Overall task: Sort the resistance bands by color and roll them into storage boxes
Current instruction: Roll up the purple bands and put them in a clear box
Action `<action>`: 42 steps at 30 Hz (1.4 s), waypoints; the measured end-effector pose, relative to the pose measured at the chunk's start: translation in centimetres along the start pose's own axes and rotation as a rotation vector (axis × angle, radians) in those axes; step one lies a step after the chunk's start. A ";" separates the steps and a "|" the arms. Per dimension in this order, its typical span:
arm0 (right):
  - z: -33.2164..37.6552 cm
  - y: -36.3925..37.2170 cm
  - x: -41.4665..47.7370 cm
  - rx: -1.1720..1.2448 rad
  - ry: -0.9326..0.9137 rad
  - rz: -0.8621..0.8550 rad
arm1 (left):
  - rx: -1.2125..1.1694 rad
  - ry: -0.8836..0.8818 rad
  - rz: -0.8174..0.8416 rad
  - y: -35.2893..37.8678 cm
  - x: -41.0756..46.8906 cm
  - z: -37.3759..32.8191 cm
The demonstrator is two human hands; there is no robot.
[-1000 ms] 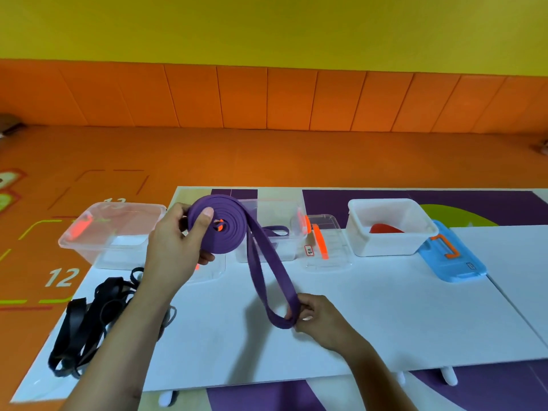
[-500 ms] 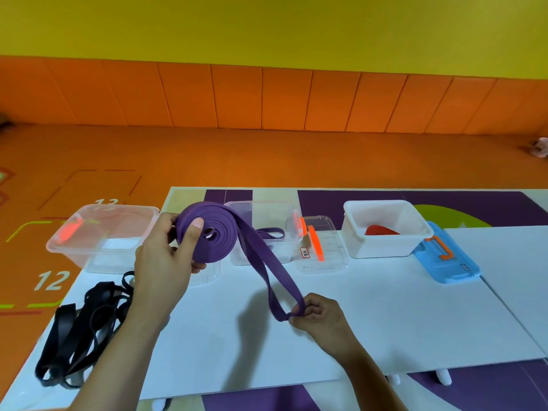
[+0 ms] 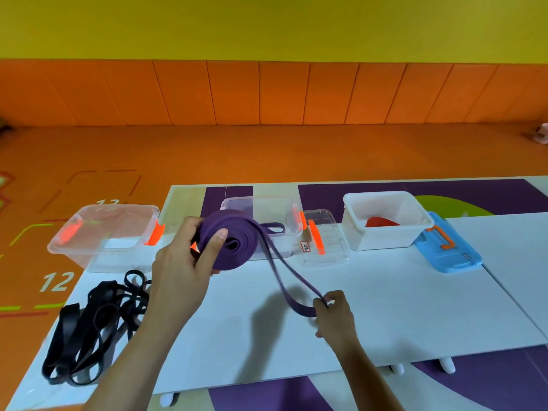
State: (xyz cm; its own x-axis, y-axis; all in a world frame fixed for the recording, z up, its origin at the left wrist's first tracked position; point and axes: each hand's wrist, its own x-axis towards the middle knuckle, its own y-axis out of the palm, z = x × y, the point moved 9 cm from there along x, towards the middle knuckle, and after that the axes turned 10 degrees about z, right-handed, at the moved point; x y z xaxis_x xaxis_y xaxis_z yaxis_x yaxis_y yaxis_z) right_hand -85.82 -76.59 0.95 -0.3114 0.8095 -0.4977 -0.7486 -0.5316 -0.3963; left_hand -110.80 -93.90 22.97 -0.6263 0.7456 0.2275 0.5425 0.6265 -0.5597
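My left hand [image 3: 184,262] grips a partly rolled purple resistance band [image 3: 234,241], held above the white table [image 3: 385,307]. Its loose end hangs down to the right, where my right hand [image 3: 333,311] pinches the loop near the tabletop. Behind the roll stands a clear box [image 3: 267,209] holding another purple band [image 3: 274,228]. A clear box [image 3: 103,232] with orange clips stands at the left. A white box [image 3: 388,221] at the right holds a red band [image 3: 381,222]. Several black bands [image 3: 98,324] lie tangled at the table's left front.
A clear lid [image 3: 324,241] with an orange clip lies between the middle and white boxes. A blue lid [image 3: 447,244] leans beside the white box. A second white table [image 3: 519,241] adjoins at the right. Orange floor and padded wall lie beyond.
The roll in my left hand has turned and taken up more band. My right hand has stayed low on the loose loop, which is now shorter.
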 end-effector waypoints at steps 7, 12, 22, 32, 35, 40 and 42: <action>-1.7 3.8 -0.5 -0.323 0.045 0.470 | 0.005 0.060 0.211 1.8 0.0 -1.1; 3.5 1.8 -1.5 -0.639 -0.144 0.529 | 0.018 0.061 0.404 3.7 -0.7 -1.6; 17.8 1.2 -10.3 0.109 -0.791 0.404 | 0.044 0.042 0.531 5.1 -1.5 -1.3; 16.6 1.2 -8.9 0.339 -0.720 0.403 | -0.300 -0.022 0.383 4.9 -1.8 -0.6; 15.7 1.1 -8.6 0.434 -0.675 0.386 | -0.467 -0.062 0.327 5.0 -1.6 -0.4; 15.0 1.6 -8.0 0.538 -0.634 0.438 | -0.777 -0.200 0.303 6.3 -2.2 0.5; 15.1 1.4 -7.9 0.490 -0.631 0.401 | -0.820 -0.273 0.336 6.9 -2.5 0.9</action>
State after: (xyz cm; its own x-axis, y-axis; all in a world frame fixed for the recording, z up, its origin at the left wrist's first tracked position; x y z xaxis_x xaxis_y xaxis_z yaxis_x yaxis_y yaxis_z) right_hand -93.22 -79.94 16.02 -0.7594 0.6490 0.0467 -0.6352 -0.7550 0.1628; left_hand -105.94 -91.66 17.82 -0.4184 0.9029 -0.0988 0.8803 0.4299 0.2006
